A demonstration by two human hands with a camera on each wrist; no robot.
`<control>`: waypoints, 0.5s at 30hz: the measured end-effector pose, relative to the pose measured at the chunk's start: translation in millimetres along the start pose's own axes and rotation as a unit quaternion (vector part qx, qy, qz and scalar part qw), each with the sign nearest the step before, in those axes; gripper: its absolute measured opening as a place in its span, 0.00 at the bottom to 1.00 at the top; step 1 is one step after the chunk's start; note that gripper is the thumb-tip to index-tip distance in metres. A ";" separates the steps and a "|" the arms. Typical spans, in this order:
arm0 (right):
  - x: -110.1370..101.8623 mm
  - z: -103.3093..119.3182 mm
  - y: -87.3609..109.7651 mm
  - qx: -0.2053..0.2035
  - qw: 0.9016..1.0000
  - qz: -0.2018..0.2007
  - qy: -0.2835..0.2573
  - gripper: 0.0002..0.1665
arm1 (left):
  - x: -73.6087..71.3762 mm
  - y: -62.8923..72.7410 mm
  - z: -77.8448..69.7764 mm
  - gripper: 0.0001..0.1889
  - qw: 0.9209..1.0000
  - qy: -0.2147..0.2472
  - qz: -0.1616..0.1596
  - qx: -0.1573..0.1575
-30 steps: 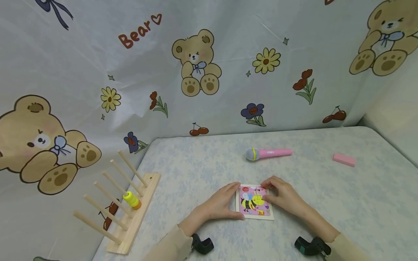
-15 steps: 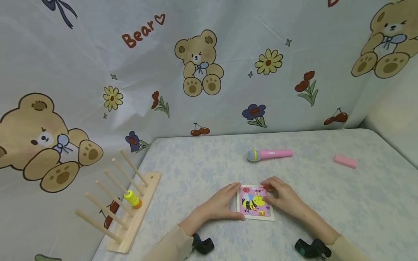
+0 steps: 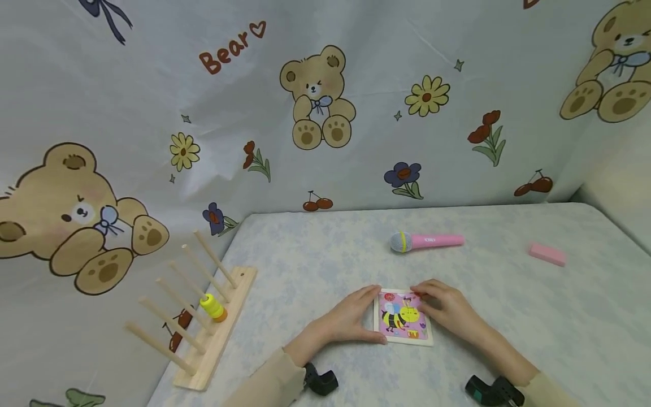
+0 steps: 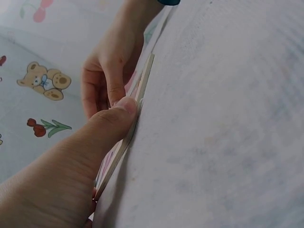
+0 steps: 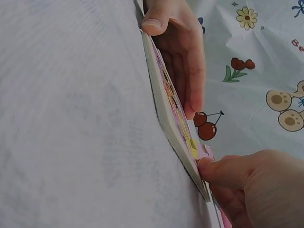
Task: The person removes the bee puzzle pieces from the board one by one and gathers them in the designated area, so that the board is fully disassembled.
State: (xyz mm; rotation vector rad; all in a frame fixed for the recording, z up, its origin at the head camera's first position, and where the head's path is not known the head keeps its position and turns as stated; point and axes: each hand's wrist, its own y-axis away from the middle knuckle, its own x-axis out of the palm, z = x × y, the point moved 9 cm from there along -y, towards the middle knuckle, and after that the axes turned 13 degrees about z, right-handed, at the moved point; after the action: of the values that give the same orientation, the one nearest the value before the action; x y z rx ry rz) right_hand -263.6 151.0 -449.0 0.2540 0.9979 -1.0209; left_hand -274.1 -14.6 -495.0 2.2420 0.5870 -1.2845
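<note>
A square bee jigsaw puzzle (image 3: 402, 322), pink with a pale wooden frame, lies on the table between both hands. My left hand (image 3: 351, 319) holds its left side, the thumb at the near left corner and the fingers at the far left corner. At the far right corner, my right hand (image 3: 450, 305) pinches a pink-and-yellow puzzle piece (image 5: 203, 151) between thumb and fingers. That piece stands slightly raised and tilted in the right wrist view; its far part is hidden by the fingers. In the left wrist view, the left thumb (image 4: 116, 116) presses the frame's edge.
A pink toy microphone (image 3: 429, 241) lies beyond the puzzle, and a pink block (image 3: 547, 254) farther right. On the left stands a wooden peg rack (image 3: 224, 339) with yellow and orange beads (image 3: 213, 308) on one peg. A bear-printed cloth (image 3: 325, 169) hangs behind the table.
The whole head view has shifted slightly, moving everything to the right. My right thumb has drawn a little away from the bee's head, showing more of it. The left hand keeps its hold.
</note>
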 end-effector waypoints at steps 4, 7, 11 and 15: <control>-5.1 1.4 4.8 -0.021 0.999 -0.031 0.022 0.25 | 0.7 -2.7 -3.3 0.55 1.000 -0.018 -0.008 0.017; -7.6 2.8 5.3 -0.041 0.997 -0.050 0.039 0.25 | -1.9 -2.1 -5.1 0.55 0.999 -0.027 -0.011 0.017; -7.7 3.2 4.5 -0.056 0.996 -0.059 0.046 0.25 | -4.4 0.4 -5.5 0.55 0.999 -0.028 -0.011 0.013; -8.9 -0.7 3.4 -0.036 0.998 -0.055 0.004 0.24 | -3.7 1.8 -4.6 0.55 0.999 -0.029 -0.015 0.014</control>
State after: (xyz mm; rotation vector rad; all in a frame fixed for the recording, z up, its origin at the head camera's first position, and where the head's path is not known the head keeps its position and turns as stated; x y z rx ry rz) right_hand -262.6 158.5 -443.3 0.1450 1.0643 -1.0815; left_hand -271.7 -13.6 -489.4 2.2171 0.5869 -1.3764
